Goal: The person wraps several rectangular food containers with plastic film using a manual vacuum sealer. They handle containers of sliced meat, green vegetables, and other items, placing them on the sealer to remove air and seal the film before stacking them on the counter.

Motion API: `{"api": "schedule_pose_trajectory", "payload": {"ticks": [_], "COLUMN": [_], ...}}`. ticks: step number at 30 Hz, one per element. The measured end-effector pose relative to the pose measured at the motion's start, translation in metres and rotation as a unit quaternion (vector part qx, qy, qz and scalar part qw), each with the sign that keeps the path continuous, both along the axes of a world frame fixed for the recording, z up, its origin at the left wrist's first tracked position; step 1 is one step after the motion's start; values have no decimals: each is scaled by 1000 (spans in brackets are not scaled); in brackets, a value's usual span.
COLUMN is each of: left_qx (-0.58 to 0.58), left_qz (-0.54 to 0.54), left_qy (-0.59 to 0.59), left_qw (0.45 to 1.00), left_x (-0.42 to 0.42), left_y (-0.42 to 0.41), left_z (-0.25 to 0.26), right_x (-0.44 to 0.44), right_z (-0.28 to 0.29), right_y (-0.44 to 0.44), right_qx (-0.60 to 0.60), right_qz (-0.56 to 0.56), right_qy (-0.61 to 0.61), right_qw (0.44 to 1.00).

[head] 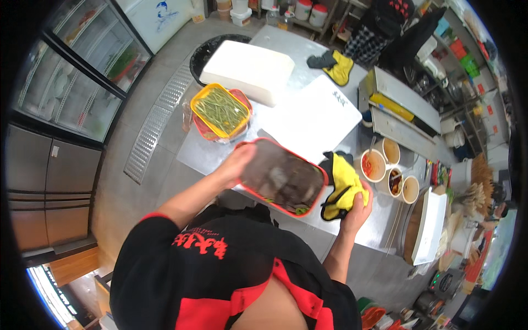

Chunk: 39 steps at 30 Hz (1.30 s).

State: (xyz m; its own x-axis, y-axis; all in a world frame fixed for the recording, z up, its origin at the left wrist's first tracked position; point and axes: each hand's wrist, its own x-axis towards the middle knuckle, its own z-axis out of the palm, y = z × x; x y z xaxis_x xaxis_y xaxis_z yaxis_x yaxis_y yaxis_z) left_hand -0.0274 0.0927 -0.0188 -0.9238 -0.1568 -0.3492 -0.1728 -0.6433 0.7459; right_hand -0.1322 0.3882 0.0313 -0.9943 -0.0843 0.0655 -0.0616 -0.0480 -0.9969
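Note:
My left hand [237,163] grips the left end of a red-rimmed rectangular container [284,179] held above the table's near edge. Dark food lies inside it, with bits of green at the right side; what the food is I cannot tell. My right hand [359,206] holds a yellow and black cloth [342,189] just right of the container. Past the container lies a white cutting board [311,119]. To its left, a yellow-rimmed container [220,110] of thin green stalks sits on top of red-rimmed ones [202,128].
A white foam box [247,68] stands at the table's far left, by a black bin [200,60]. Another yellow and black cloth [338,68] lies farther back. Paper tubs [373,165] with sauces stand right. A person [375,33] stands beyond the metal table [280,37].

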Motion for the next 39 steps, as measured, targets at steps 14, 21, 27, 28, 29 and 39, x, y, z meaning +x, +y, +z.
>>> {"api": "schedule_pose_trajectory", "payload": {"ticks": [14,21,27,28,29,39], "left_qx": [-12,32,31,34,22,-25], "left_qz": [391,426,393,386,393,423], "left_qy": [-41,-96,-70,-78,-74,-103], "left_qw": [919,899,916,919,916,900], "left_x": [313,349,312,299,293,242], "left_y": [-284,-405,-524,-545,-566,-776], "left_z": [33,13,-3,1,1,21], "right_x": [-35,-67,-108,-113,-119,-171], "right_z": [30,37,57,54,50,20], "right_y": [-290,-353,-397,-407,-418,-592], "right_qx": [105,127,106,97,88,148], "right_qz": [-98,-204,-277,-275,-273,-281], "right_qy": [174,210,232,218,205,118], "right_qw": [974,948,927,931,936,941]}}
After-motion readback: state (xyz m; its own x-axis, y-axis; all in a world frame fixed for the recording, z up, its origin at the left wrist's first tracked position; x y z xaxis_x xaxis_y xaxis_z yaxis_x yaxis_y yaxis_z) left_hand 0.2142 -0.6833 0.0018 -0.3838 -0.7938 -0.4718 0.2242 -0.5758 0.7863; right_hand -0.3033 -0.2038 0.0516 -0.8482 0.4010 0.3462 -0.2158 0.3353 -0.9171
